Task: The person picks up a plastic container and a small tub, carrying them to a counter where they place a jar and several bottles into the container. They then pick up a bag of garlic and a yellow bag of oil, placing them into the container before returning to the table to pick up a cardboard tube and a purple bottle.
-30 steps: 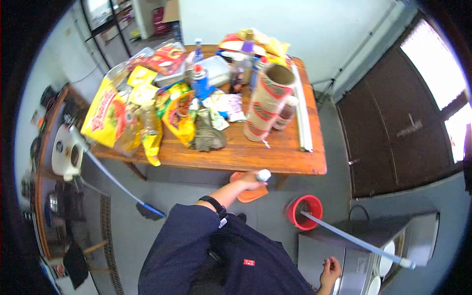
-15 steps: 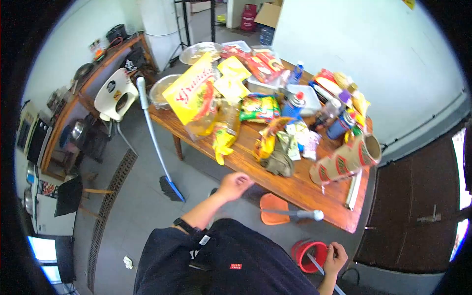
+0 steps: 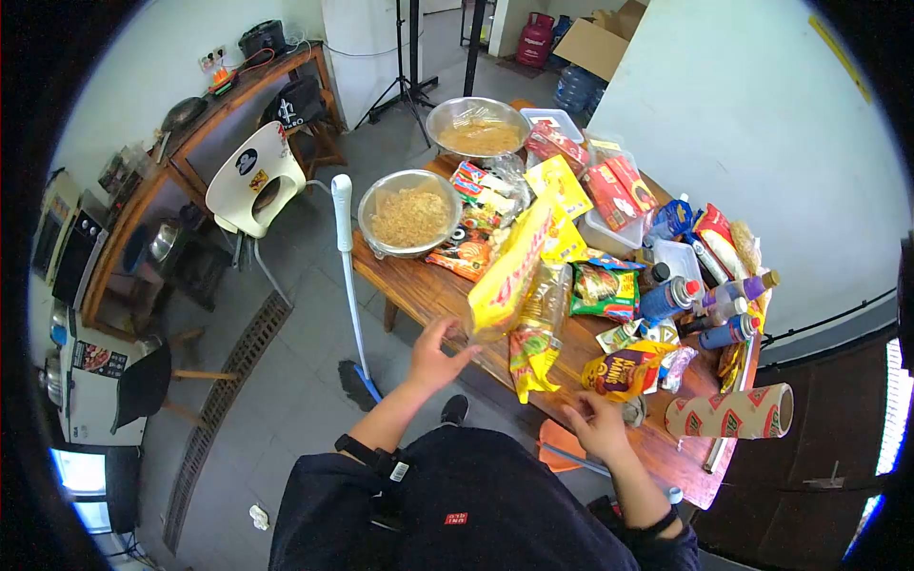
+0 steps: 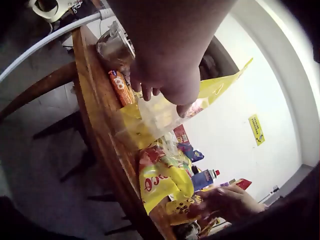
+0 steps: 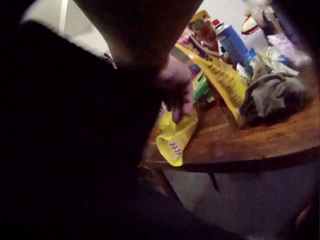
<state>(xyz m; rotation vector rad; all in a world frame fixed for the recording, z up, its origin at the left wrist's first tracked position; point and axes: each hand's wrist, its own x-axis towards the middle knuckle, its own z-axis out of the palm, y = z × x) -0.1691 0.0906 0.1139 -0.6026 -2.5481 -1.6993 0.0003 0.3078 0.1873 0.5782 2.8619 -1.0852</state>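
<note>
My left hand [image 3: 440,360] is at the table's front edge, fingers spread, right by the lower edge of a large yellow, partly clear bag [image 3: 514,271]. In the left wrist view its fingers overlap the bag's clear part. My right hand [image 3: 598,426] reaches over the front edge with loosely bent fingers and holds nothing. Just beyond it lies a yellow and purple snack pouch [image 3: 626,369]. A bottle in clear and yellow wrapping [image 3: 543,319] lies between the hands, its yellow end [image 5: 177,142] hanging near the right fingers in the right wrist view.
Two steel bowls [image 3: 367,214] [image 3: 436,122] stand at the table's left end. Spray cans [image 3: 668,300], boxes and packets crowd the back. A cardboard tube [image 3: 728,411] lies at the right. A broom [image 3: 348,276] leans by the table; an orange dustpan [image 3: 562,445] is below.
The view has swung left. My left hand let go of the dustpan's white-ended handle and moved to the yellow bag. My right hand rose from beside the red bucket to the table edge.
</note>
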